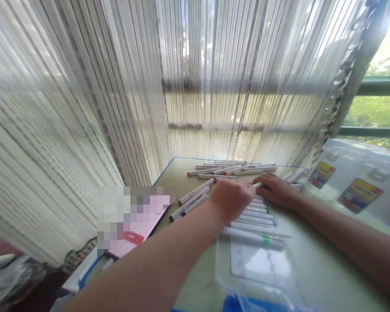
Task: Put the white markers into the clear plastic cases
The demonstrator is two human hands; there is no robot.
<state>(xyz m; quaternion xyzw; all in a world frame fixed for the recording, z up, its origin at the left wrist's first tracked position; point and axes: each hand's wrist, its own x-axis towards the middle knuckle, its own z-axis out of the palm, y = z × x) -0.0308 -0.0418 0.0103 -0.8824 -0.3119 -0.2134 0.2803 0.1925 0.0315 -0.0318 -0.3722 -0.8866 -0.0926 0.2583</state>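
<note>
My left hand (232, 197) is closed around a white marker (257, 185), whose end shows between my two hands. The fingers of my right hand (274, 188) curl over the other side of the same marker; part of that grip is hidden. Just below the hands, several white markers (255, 215) lie side by side in a clear plastic case (217, 268). A marker with a green band (253, 237) lies nearest to me in that row. Loose markers (190, 204) rest left of my left hand, and a scattered pile of markers (234, 169) lies beyond both hands.
Clear plastic boxes with labels (360, 195) stand on the right of the table (195, 277). A pink box or booklet (130, 238), partly blurred out, lies at the left edge. String curtains (201, 86) hang in front of the window behind the table.
</note>
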